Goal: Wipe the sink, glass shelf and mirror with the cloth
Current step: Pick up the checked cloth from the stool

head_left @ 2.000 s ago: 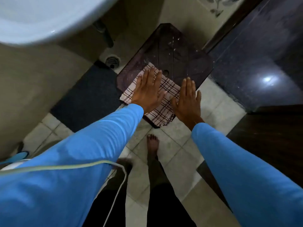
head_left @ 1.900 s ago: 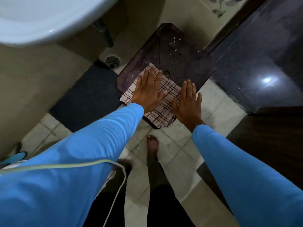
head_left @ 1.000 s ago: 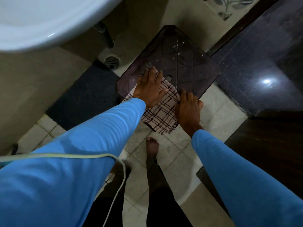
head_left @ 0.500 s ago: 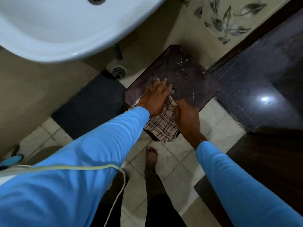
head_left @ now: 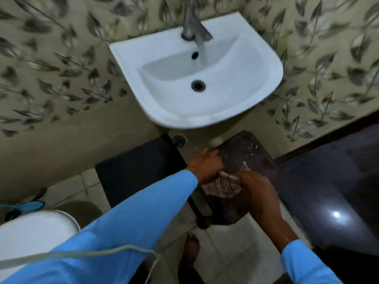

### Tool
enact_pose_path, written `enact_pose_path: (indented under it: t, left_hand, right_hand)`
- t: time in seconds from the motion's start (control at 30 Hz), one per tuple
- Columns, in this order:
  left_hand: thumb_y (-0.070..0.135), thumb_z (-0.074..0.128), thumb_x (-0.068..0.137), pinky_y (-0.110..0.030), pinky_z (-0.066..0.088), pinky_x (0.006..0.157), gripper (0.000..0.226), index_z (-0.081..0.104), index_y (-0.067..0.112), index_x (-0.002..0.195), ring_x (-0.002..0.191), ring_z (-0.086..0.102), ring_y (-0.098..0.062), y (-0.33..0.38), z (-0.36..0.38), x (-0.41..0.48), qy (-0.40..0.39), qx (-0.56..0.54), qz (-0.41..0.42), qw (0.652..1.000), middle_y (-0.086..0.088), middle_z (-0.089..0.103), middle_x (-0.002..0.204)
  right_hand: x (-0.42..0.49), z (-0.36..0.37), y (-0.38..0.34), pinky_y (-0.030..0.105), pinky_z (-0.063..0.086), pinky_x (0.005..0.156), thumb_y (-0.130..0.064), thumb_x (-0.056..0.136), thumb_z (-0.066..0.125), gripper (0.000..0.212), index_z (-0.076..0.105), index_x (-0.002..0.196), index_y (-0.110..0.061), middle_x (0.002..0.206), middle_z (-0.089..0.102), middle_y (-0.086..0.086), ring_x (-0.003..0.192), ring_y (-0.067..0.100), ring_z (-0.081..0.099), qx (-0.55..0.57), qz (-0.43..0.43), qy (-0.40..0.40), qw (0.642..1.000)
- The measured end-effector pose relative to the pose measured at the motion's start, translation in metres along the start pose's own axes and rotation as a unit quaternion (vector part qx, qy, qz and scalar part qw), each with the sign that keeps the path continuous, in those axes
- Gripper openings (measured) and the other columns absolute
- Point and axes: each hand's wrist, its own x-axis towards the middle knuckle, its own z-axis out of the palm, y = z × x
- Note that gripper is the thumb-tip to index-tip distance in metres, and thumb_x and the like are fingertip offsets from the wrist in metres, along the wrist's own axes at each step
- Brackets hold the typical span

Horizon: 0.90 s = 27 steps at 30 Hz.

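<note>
A: Where is the cloth (head_left: 222, 186) sitting?
B: Bunched between both hands, over the dark stool (head_left: 249, 155), below the sink (head_left: 162, 111).
A: Are they gripping?
B: Left hand (head_left: 206, 168) and right hand (head_left: 255, 189) are closing around it.

A dark brown plastic stool (head_left: 244, 154) stands on the pale tiled floor (head_left: 231, 247), beside a dark rectangular floor mat (head_left: 139, 173). Leaf-patterned beige wall tiles (head_left: 55, 64) are behind.
</note>
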Motion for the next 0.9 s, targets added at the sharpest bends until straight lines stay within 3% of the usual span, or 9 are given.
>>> enact_pose_path:
  t: [0.1,0.17,0.33,0.5,0.6,0.8,0.9]
  left_hand:
    - [0.024,0.054,0.094,-0.041,0.043,0.101,0.025,0.069,0.021,0.114,0.117,0.062,-0.033,-0.001,-0.038,-0.041,0.014,-0.003,0.003,1.000,-0.011,0.067,0.123]
    - [0.026,0.054,0.094,-0.040,0.047,0.091,0.022,0.068,0.020,0.109,0.109,0.066,-0.034,-0.002,-0.068,-0.072,0.026,0.006,0.006,1.000,-0.012,0.070,0.114]
    - [0.043,0.046,0.094,-0.036,0.048,0.077,0.026,0.063,0.023,0.097,0.100,0.066,-0.029,0.001,-0.144,-0.139,0.123,-0.083,0.012,0.989,-0.004,0.071,0.104]
    - [0.032,0.050,0.082,-0.036,0.053,0.080,0.025,0.065,0.032,0.102,0.096,0.066,-0.018,0.008,-0.225,-0.186,0.204,-0.133,0.020,0.970,0.006,0.072,0.102]
    - [0.015,0.054,0.074,-0.038,0.054,0.082,0.032,0.068,0.032,0.097,0.093,0.067,-0.012,0.011,-0.263,-0.207,0.263,-0.209,0.028,0.941,0.009,0.073,0.097]
    - [0.003,0.052,0.079,-0.033,0.053,0.085,0.036,0.074,0.024,0.098,0.093,0.068,-0.009,0.031,-0.317,-0.245,0.354,-0.242,0.077,0.900,0.007,0.075,0.095]
    - [0.006,0.046,0.077,-0.028,0.051,0.084,0.040,0.073,0.022,0.101,0.095,0.066,-0.011,0.044,-0.327,-0.266,0.359,-0.225,0.096,0.901,0.006,0.075,0.099]
  right_hand:
    - [-0.007,-0.049,-0.035,0.032,0.047,0.076,-0.033,0.081,0.052,0.032,0.070,0.104,-0.020,0.097,0.072,0.002,0.088,0.022,0.065,0.012,-0.025,0.086,0.996]
    - [-0.010,-0.081,-0.054,0.024,0.036,0.075,-0.026,0.081,0.048,0.029,0.066,0.105,-0.023,0.098,0.070,0.000,0.091,0.016,0.059,-0.003,-0.049,0.127,0.991]
    - [-0.015,-0.155,-0.092,0.021,0.032,0.070,-0.022,0.072,0.048,0.039,0.062,0.108,-0.027,0.099,0.068,-0.004,0.090,0.013,0.055,-0.034,-0.039,0.199,0.979]
    - [-0.015,-0.204,-0.119,0.018,0.040,0.077,-0.006,0.073,0.054,0.045,0.064,0.115,-0.019,0.105,0.070,0.006,0.094,0.019,0.061,-0.011,-0.013,0.297,0.955]
    - [-0.008,-0.224,-0.134,0.020,0.043,0.078,-0.006,0.081,0.054,0.035,0.070,0.111,-0.010,0.105,0.072,0.008,0.092,0.026,0.067,-0.015,-0.005,0.352,0.936]
    - [0.012,-0.255,-0.164,0.026,0.031,0.087,-0.008,0.081,0.059,0.026,0.076,0.099,-0.014,0.096,0.063,0.007,0.092,0.031,0.058,-0.020,0.036,0.476,0.878]
    - [0.015,-0.242,-0.191,0.019,0.038,0.076,-0.009,0.086,0.062,0.021,0.076,0.099,-0.019,0.091,0.063,0.011,0.080,0.016,0.055,0.124,0.113,0.539,0.826]
